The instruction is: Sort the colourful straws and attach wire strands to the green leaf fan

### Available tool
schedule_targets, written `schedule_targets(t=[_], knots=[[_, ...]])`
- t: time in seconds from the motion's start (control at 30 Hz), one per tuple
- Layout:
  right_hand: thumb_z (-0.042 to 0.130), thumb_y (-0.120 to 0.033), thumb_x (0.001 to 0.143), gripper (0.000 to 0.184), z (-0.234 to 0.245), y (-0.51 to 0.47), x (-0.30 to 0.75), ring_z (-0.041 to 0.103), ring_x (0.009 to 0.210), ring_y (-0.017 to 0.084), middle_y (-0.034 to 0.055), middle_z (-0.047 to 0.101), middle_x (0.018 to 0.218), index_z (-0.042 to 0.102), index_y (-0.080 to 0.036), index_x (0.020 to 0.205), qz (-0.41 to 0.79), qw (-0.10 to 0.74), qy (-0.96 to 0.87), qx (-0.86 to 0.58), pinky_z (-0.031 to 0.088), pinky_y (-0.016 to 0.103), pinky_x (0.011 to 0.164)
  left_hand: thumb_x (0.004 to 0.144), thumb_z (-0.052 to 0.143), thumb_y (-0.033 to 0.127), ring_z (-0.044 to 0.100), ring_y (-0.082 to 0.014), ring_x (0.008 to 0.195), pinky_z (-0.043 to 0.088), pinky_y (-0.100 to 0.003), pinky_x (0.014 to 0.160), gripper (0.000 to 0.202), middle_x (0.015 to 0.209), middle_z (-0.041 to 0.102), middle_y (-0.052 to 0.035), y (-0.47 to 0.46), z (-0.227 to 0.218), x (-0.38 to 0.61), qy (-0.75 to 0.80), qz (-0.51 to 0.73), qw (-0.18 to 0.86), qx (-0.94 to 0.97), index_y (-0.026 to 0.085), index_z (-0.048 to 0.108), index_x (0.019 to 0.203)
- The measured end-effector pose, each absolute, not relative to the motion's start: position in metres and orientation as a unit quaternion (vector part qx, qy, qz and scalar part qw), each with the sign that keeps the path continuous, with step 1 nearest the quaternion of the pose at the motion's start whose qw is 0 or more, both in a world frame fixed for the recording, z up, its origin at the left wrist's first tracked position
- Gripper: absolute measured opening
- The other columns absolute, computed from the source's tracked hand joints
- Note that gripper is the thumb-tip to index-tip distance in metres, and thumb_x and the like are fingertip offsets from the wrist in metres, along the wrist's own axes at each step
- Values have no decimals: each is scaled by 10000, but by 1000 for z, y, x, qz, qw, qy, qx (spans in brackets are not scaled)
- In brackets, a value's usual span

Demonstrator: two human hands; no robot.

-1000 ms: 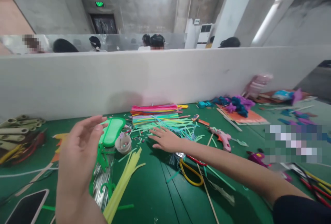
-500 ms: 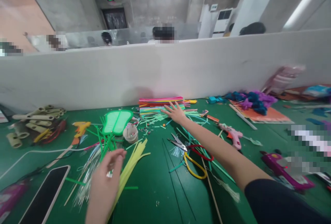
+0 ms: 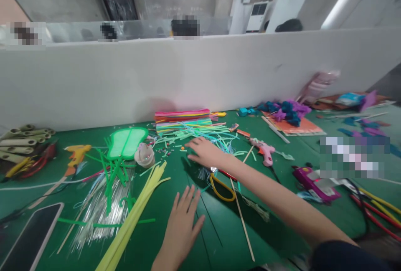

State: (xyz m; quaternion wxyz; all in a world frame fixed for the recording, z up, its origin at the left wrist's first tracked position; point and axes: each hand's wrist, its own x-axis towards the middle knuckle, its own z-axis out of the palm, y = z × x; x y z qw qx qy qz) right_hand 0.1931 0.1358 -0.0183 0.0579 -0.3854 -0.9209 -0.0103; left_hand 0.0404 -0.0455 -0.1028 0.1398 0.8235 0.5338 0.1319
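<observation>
My left hand (image 3: pixel 183 225) lies flat and open on the green table (image 3: pixel 219 237), fingers stretched forward, holding nothing. My right hand (image 3: pixel 205 152) reaches across the table with its fingers curled down onto loose thin strips (image 3: pixel 200 135) near the scissors with red and yellow handles (image 3: pixel 221 183). Whether it grips anything is hidden. A stack of coloured strips (image 3: pixel 183 120) lies just beyond it. Yellow strips (image 3: pixel 138 212) lie to the left of my left hand.
A green paddle shape (image 3: pixel 127 142) and a small cup (image 3: pixel 144 155) sit at centre left. Glue guns lie about: yellow (image 3: pixel 75 154), pink (image 3: pixel 265 152), magenta (image 3: pixel 315 183). A phone (image 3: pixel 28 241) lies bottom left. A white partition (image 3: pixel 188 74) bounds the far side.
My left hand moved right and down onto the table and flattened. My right hand drew back from the coloured stack toward the scissors. The view shifted slightly.
</observation>
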Motion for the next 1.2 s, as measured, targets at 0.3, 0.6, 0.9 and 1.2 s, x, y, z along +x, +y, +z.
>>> schedule_targets(t=[0.3,0.6,0.9,1.2], knots=[[552,-137,873,113,-82,14,231,502,917,243,94,576,973,628,-170,949,44,125,-878,-460,425,342,784,935,345,152,318,-221,1404,313,-462,1130,548,1477,429,-112,-50,-116,41,553,233,106,793,163,250,1475],[427,-141,922,211,-64,24,228,539,956,265,154,595,1024,624,-117,994,-25,122,-823,-554,438,367,828,915,407,186,441,-267,1280,400,-511,1045,349,1263,574,-134,-49,-110,34,614,364,131,687,166,530,1240],[533,-156,850,244,-45,27,156,654,974,330,252,677,991,661,-41,1023,186,33,-760,-621,513,373,756,904,423,227,587,-249,1055,458,-471,960,288,1066,639,-111,-51,-100,34,640,406,188,625,180,579,1141],[566,-220,785,180,-56,37,156,699,838,301,175,715,755,669,-131,667,368,108,-732,-563,519,371,753,801,569,223,563,-253,1182,358,-469,1076,347,1224,625,-128,-34,-89,43,613,501,418,445,183,594,1145]])
